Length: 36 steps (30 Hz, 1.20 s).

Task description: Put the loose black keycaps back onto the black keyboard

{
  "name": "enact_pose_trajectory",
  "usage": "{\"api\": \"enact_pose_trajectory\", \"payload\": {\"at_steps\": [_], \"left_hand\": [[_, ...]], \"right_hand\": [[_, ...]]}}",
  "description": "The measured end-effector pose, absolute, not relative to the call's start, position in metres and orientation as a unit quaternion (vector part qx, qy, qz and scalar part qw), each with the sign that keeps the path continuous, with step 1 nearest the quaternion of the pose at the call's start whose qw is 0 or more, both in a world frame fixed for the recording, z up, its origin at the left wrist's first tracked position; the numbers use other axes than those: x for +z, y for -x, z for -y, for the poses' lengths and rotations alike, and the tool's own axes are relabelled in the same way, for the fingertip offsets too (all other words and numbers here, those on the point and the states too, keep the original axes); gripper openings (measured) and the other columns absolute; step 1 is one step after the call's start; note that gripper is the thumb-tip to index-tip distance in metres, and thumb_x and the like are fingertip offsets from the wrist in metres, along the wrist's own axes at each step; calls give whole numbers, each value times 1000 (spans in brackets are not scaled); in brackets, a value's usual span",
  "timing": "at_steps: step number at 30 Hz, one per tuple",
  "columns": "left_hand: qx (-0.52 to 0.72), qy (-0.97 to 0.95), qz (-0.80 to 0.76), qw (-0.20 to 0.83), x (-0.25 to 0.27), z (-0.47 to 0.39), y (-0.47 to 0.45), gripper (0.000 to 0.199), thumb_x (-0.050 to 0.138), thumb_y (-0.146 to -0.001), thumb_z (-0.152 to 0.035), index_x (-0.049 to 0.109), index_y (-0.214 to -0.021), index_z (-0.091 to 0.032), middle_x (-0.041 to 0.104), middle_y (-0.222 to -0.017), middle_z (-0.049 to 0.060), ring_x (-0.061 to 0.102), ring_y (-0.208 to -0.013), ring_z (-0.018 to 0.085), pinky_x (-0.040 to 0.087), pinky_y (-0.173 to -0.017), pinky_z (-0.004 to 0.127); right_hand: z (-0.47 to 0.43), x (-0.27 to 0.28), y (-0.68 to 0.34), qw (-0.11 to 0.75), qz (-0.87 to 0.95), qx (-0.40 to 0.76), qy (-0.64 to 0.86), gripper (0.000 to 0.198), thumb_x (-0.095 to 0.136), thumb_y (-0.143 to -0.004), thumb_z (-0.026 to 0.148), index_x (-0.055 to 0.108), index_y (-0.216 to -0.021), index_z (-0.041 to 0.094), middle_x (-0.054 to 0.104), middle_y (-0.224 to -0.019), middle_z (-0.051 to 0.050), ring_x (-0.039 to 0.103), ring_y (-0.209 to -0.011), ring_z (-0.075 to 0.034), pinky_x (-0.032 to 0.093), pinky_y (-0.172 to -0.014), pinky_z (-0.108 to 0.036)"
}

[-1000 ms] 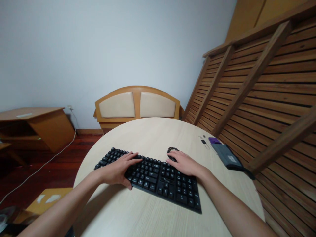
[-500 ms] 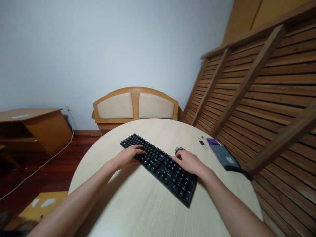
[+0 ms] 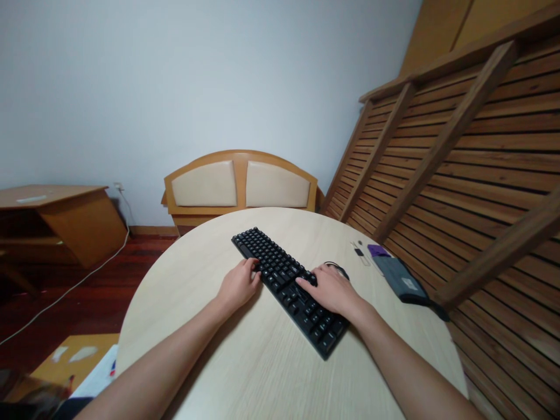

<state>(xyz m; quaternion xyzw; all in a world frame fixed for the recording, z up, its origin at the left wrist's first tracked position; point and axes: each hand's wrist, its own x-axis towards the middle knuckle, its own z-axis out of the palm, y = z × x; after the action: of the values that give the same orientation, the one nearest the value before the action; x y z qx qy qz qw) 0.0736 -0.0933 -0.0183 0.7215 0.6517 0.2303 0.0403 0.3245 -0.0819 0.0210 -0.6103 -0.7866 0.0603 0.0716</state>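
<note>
A black keyboard (image 3: 289, 280) lies slantwise on the round pale wood table (image 3: 262, 373), its far end toward the upper left. My left hand (image 3: 238, 284) is at its near long edge, fingers bent and closed against the edge, with some fingertips hidden. Across the number-pad side, my right hand (image 3: 332, 287) grips the keyboard, with the thumb on the keys and the fingers over the far edge. Just beyond that hand, a coiled black cable (image 3: 338, 268) shows in part.
At the table's right edge are a grey pouch (image 3: 400, 280), a purple item (image 3: 378, 251) and a few small items (image 3: 359, 252). A slatted wooden frame (image 3: 437, 169) leans close on the right. Behind stands a headboard (image 3: 240, 157); a desk (image 3: 83, 216) is at left.
The keyboard has turned clockwise, its far end going right and its near end slightly left. My left hand has moved from over the keys to the near edge and right; the right thumb has shifted left.
</note>
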Motion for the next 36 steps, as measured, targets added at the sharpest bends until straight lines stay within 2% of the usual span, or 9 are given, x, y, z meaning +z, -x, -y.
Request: {"api": "enact_pose_trajectory", "payload": {"at_steps": [5, 10, 13, 16, 19, 25, 28, 33, 36], "left_hand": [[258, -719, -643, 64, -16, 102, -81, 38, 50, -100, -38, 56, -129, -14, 67, -126, 12, 65, -112, 24, 50, -97, 32], [248, -728, -635, 76, -13, 111, -96, 54, 45, -100, -49, 53, -138, -12, 70, -120, 15, 67, -110, 31, 51, -96, 43], [221, -756, -614, 59, -15, 115, -104, 64, 42, -100, -55, 46, -148, -12, 56, -143, 17, 51, -134, 33, 36, -115, 49], [177, -766, -616, 54, -19, 114, -109, 70, 38, -99, -61, 42, -153, -16, 41, -155, 19, 33, -147, 35, 25, -120, 52], [148, -771, -618, 55, -22, 108, -111, 75, 38, -98, -64, 38, -155, -16, 30, -160, 21, 23, -150, 37, 23, -121, 52], [116, -808, -575, 56, -19, 89, -112, 76, 34, -100, -62, 27, -159, -14, 24, -162, 22, 16, -152, 35, 17, -122, 53], [108, -821, -556, 66, -18, 76, -117, 75, 33, -101, -58, 24, -160, -13, 21, -163, 21, 12, -153, 34, 15, -122, 52], [101, -824, -551, 82, -16, 58, -135, 72, 35, -101, -55, 24, -159, -15, 25, -162, 20, 18, -152, 35, 20, -120, 54], [113, -812, -568, 76, -11, 63, -150, 63, 32, -103, -45, 28, -158, -14, 33, -159, 21, 31, -148, 35, 27, -117, 53]], "right_hand": [[85, 20, -321, 59, 775, 49, 627, 68, 45, -93, 66, 70, -112, 5, 66, -118, -23, 59, -114, -38, 46, -93, -46], [74, 24, -341, 63, 761, 49, 643, 62, 32, -101, 54, 75, -103, 11, 67, -117, -22, 61, -112, -34, 44, -94, -42], [66, 27, -356, 59, 744, 63, 663, 54, 33, -102, 47, 75, -106, 13, 69, -116, -22, 64, -109, -35, 46, -87, -42], [63, 27, -363, 53, 747, 102, 654, 54, 34, -102, 51, 76, -102, 18, 74, -107, -16, 68, -101, -29, 47, -80, -36], [64, 25, -359, 54, 756, 123, 641, 58, 32, -101, 57, 77, -99, 20, 74, -109, -14, 69, -99, -26, 47, -80, -32], [70, 23, -351, 34, 748, 99, 656, 70, 37, -95, 67, 75, -95, 8, 65, -121, -27, 64, -108, -36, 48, -86, -41], [67, 21, -357, 34, 738, 85, 669, 68, 37, -95, 64, 74, -97, 7, 66, -118, -27, 65, -107, -36, 48, -87, -42], [50, 19, -386, 63, 707, 61, 702, 39, 39, -101, 36, 70, -115, 17, 71, -116, -16, 67, -107, -29, 48, -86, -39], [39, 15, -412, 85, 674, 37, 733, 38, 46, -100, 30, 60, -131, 15, 64, -130, -18, 62, -117, -29, 46, -95, -43]]}}
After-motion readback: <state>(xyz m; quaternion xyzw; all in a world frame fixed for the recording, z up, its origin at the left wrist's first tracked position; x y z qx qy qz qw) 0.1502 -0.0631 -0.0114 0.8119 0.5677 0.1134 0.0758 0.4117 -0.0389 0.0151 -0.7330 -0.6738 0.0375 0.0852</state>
